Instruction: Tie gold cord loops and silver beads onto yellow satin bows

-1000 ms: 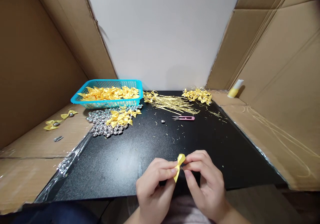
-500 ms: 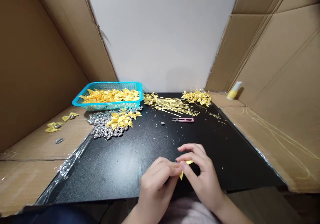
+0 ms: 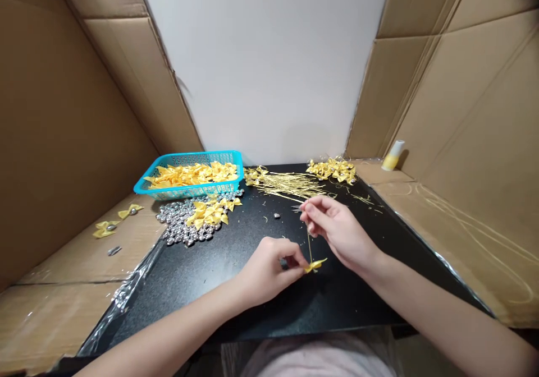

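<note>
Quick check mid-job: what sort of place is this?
Likely a hand-craft assembly bench walled by cardboard: teal basket of yellow bows, heap of silver beads, left hand pinching a bow, right hand pinching a gold thread.

A yellow ribbon bow [image 3: 315, 265], small and satin-bright, is held level just above the black table [image 3: 202, 281], pinched at its left end in the left grip [image 3: 269, 267]. A gold thread [image 3: 309, 245], thin and taut, rises nearly upright from the bow to the right grip [image 3: 337, 228].
</note>
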`<state>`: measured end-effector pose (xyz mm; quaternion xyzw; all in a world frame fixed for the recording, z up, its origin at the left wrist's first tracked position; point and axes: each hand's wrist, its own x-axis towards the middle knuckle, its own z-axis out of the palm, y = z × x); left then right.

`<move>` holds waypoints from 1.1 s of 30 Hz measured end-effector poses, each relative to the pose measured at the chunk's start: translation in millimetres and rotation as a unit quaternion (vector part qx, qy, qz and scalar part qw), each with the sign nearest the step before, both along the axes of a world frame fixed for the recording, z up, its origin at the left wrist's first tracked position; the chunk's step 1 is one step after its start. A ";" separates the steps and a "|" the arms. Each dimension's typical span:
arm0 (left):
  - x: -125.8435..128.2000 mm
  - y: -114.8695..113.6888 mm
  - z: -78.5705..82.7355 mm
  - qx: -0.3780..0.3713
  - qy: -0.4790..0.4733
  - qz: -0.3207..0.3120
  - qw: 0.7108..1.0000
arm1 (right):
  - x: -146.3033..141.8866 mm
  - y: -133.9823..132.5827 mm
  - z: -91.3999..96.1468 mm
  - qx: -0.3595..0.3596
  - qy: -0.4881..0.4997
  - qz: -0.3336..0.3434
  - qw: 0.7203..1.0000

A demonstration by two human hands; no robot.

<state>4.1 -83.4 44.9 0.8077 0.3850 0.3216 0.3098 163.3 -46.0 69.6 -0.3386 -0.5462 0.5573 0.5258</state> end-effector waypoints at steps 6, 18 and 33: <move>2.3 8.7 -20.1 -0.169 -0.097 0.007 0.981 | 7.6 39.1 -5.3 -0.181 0.082 0.046 0.979; 1.6 10.3 -26.7 -0.177 -0.133 0.010 0.975 | 13.9 47.0 -25.0 -0.225 0.112 0.038 0.967; -2.5 16.6 -28.1 -0.021 0.013 0.029 0.999 | 7.9 55.7 -39.1 -0.246 0.131 0.000 0.960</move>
